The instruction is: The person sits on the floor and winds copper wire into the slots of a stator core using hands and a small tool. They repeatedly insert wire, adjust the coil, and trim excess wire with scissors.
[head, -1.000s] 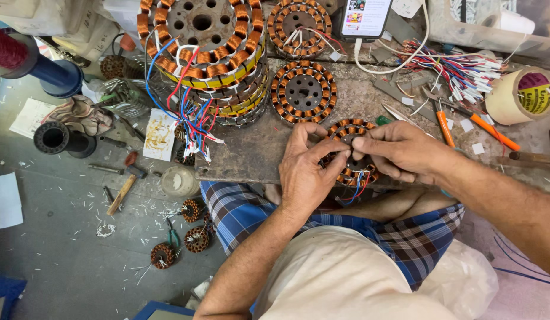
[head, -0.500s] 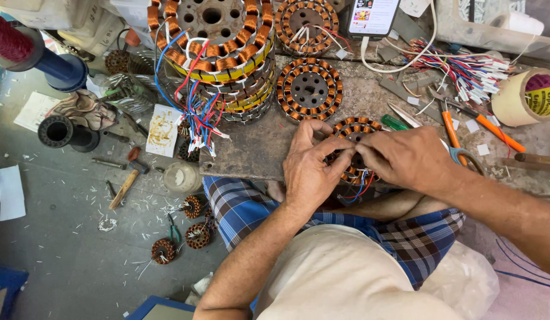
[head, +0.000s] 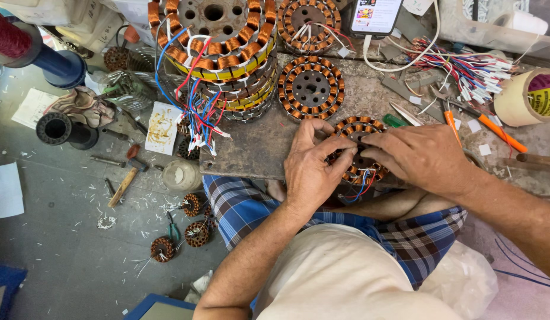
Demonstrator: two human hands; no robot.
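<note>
Two hands on one job. Left hand (head: 310,169) and right hand (head: 420,155) both press fingertips onto a copper-wound stator (head: 359,148) at the near edge of the bench (head: 257,148), just above the person's lap; neither clenched, fingers spread over the coils, gripping its rim. Red and blue leads hang from its near side.

Floor, near left: three small wound cores (head: 183,228), a hammer (head: 125,182), wire clippings scattered all over. A black spool (head: 57,128) further left.

On the bench behind the hands: one single stator (head: 310,88) lying flat, well apart from the held one. Left of it a stack of stators (head: 218,53), count unclear, with a bundle of red, blue and white leads (head: 201,121) spilling over the bench edge. One more stator (head: 307,24) at the far edge, beside a phone (head: 377,15).

Right side crowded: orange-handled pliers (head: 464,121), cut wire bunch (head: 470,68), tape roll (head: 533,98). Open bench only between stack and left hand.
</note>
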